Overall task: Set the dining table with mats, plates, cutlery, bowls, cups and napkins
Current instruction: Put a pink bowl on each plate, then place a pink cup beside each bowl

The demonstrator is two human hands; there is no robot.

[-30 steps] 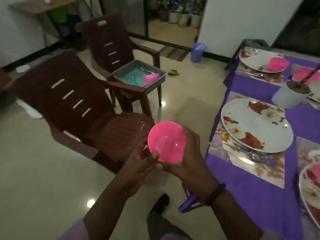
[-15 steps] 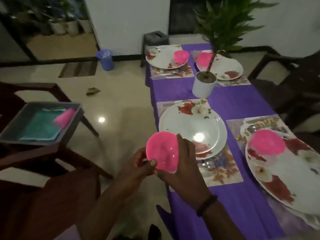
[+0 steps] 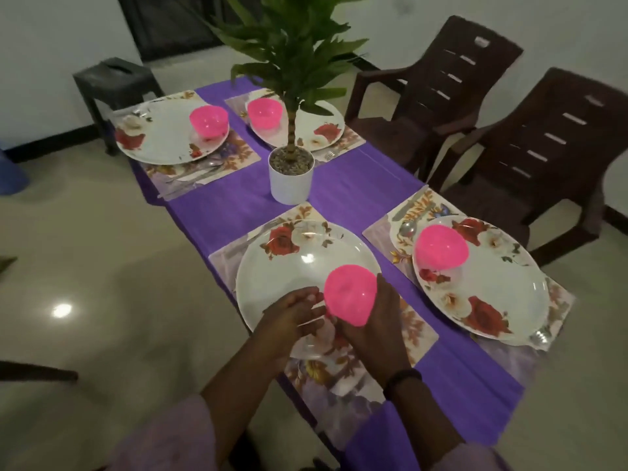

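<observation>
A pink bowl (image 3: 350, 294) is held over the near floral plate (image 3: 289, 263), which lies on a floral mat (image 3: 418, 331). My right hand (image 3: 377, 321) grips the bowl from its right and underside. My left hand (image 3: 292, 317) touches the bowl's left edge with loosely bent fingers. Three other pink bowls stand on plates: one on the near right plate (image 3: 441, 247), one far left (image 3: 208, 120) and one far middle (image 3: 264, 112). Cutlery (image 3: 190, 180) lies beside the far left plate, and a spoon (image 3: 406, 229) sits by the right plate.
A potted plant in a white pot (image 3: 291, 178) stands mid-table on the purple cloth (image 3: 350, 185). Two dark brown chairs (image 3: 530, 164) stand along the right side. A dark stool (image 3: 112, 83) is at the far left corner. Tiled floor lies to the left.
My view swung right from the chairs and tray to the table. Both hands carried the pink bowl from beside the table edge to above the near plate.
</observation>
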